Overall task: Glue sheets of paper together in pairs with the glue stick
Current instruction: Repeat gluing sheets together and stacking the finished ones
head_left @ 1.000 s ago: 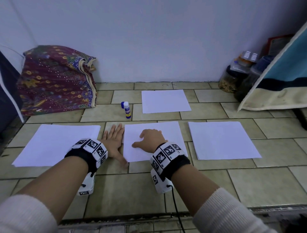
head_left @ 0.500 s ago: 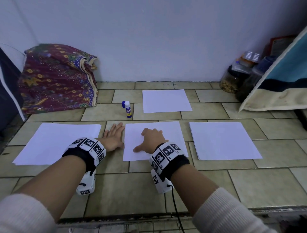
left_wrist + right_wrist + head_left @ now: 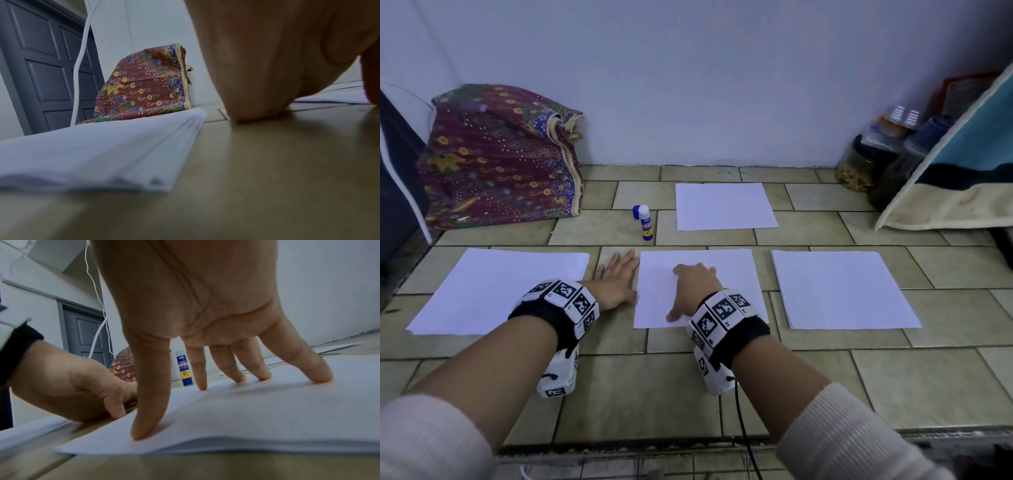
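A patterned cloth bundle (image 3: 498, 161) leans against the wall (image 3: 688, 75); jars (image 3: 873, 161) stand on the tiled floor (image 3: 654, 383).

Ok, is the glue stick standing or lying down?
Standing. The glue stick is upright on the floor tiles, left of the far sheet, untouched by either hand. Whether it is capped, cannot tell.

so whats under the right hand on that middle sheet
The right hand presses its spread fingertips on the middle paper, which looks like more than one layer at its near edge. Whether glue lies between the layers is covered.
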`<state>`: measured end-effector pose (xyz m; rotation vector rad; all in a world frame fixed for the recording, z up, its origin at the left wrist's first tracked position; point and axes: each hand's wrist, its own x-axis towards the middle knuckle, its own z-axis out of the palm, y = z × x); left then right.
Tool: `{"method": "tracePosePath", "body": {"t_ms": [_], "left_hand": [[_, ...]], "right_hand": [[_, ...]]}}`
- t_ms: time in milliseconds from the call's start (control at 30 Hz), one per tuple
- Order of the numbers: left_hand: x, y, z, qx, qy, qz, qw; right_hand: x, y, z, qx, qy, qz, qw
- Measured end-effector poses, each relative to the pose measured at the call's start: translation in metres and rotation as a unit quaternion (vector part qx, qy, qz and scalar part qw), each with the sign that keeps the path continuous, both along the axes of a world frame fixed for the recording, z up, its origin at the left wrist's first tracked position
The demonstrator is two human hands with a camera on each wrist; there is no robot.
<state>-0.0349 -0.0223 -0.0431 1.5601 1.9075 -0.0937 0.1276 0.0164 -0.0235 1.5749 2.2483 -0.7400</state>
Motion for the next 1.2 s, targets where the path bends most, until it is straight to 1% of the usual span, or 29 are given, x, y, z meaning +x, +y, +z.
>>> {"method": "tracePosePath", "body": {"t_ms": [100,167,233,300,333,400,467,533,633,767,867,933,1000,1033,1100,1200], "left_hand": [[-0.001,0.000,-0.001,-0.002,-0.002,-0.005,1.000],[0.000,0.001,-0.002,0.003,-0.011,-0.004,1.000],[-0.001,0.001,-0.002,0.017,-0.041,0.014,0.999],[-0.002,0.002,-0.001,0.041,-0.066,0.036,0.996],[-0.001,0.002,-0.001,0.057,-0.059,0.043,0.996],[0.002,0.001,0.000,0.063,-0.023,0.032,0.997],[0.008,-0.002,0.004,0.025,0.032,-0.029,0.999],[0.014,-0.004,0.010,-0.014,0.082,-0.079,0.993],[0.018,0.000,0.014,-0.045,0.129,-0.095,0.986],[0.022,0.004,0.008,-0.050,0.212,-0.120,0.968],[0.024,0.001,0.010,-0.036,0.221,-0.113,0.968],[0.027,-0.002,0.013,-0.017,0.206,-0.109,0.972],[0.029,-0.001,0.014,-0.030,0.232,-0.114,0.966],[0.029,-0.001,0.013,-0.038,0.248,-0.120,0.960],[0.028,0.001,0.011,-0.048,0.245,-0.117,0.961],[0.026,0.000,0.011,-0.045,0.233,-0.116,0.965]], "right_hand": [[-0.007,0.002,-0.004,-0.003,-0.017,0.008,1.000],[-0.009,0.003,-0.006,0.009,-0.017,-0.002,1.000],[-0.009,0.002,-0.006,0.023,-0.005,-0.003,1.000],[-0.008,0.001,-0.002,0.021,-0.025,0.011,0.999],[-0.006,0.000,0.000,0.014,-0.041,0.017,0.999],[-0.005,0.000,0.005,0.006,-0.057,0.012,0.998],[-0.003,-0.002,0.013,0.006,-0.071,0.017,0.997],[-0.005,-0.005,0.019,0.018,-0.091,0.031,0.995],[-0.011,-0.009,0.026,0.041,-0.115,0.066,0.990],[-0.021,-0.016,0.036,0.063,-0.131,0.099,0.984],[-0.030,-0.018,0.041,0.050,-0.133,0.077,0.987],[-0.034,-0.017,0.037,0.059,-0.102,0.076,0.990],[-0.033,-0.010,0.027,0.065,-0.041,0.123,0.989],[-0.030,-0.005,0.023,0.047,-0.022,0.156,0.986],[-0.019,0.009,0.019,0.004,-0.021,0.198,0.980],[0.008,0.027,0.016,0.009,-0.033,0.193,0.981]]}}
